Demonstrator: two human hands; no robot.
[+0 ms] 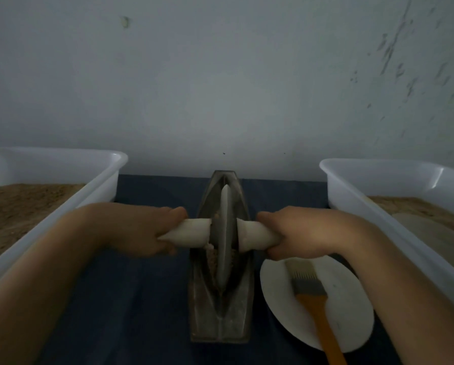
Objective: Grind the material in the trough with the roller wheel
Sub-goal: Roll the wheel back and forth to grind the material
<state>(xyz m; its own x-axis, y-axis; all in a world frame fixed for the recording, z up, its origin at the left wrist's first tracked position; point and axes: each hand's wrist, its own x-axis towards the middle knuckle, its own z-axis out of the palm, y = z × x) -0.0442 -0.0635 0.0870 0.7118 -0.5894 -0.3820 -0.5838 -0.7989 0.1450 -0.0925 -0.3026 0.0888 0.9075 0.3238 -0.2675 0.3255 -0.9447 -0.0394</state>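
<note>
A long, boat-shaped metal trough (222,320) lies lengthwise on the dark blue table in front of me. A thin metal roller wheel (224,241) stands upright in its groove, near the trough's middle. Pale handles stick out on both sides of the wheel. My left hand (152,230) grips the left handle (191,231). My right hand (297,233) grips the right handle (255,234). Brownish coarse material (213,262) lies in the groove beside and under the wheel, partly hidden by it.
A white tub (99,180) of brown powder stands at the left, another white tub (352,191) of brown material at the right. A white plate (347,320) with an orange-handled brush (312,301) lies right of the trough. A grey wall rises close behind.
</note>
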